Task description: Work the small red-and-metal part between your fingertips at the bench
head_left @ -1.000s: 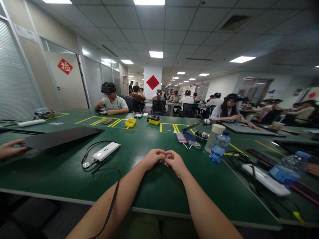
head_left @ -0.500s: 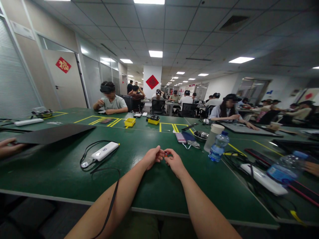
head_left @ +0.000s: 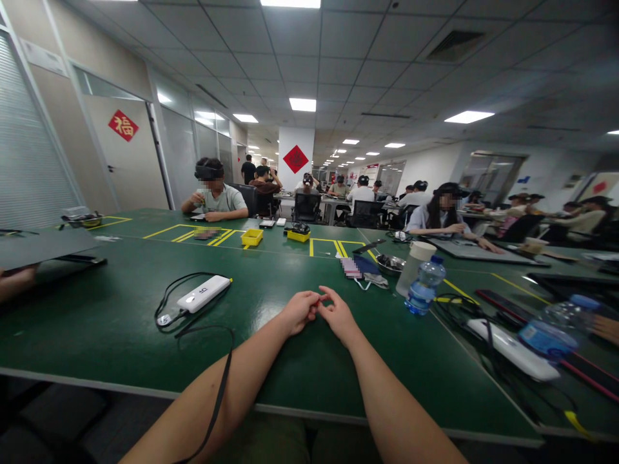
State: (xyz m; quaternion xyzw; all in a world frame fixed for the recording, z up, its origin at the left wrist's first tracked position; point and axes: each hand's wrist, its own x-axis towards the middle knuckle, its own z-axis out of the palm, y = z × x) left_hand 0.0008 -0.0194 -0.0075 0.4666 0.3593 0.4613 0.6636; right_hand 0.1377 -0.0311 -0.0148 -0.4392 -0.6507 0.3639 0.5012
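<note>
Has a bare left hand (head_left: 300,313), a bare right hand (head_left: 337,316) and bare arms (head_left: 391,393). Wears dark green pants (head_left: 275,439), dim and partly hidden. Has a long, thin black cord (head_left: 221,390) over the left arm, plus one little spot.

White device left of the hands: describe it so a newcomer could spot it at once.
On the green table, look left of the left hand. The white device lies there, black cable looping along its left side. Unlike it, the similar white one lies right of the right hand, beside a water bottle.
</note>
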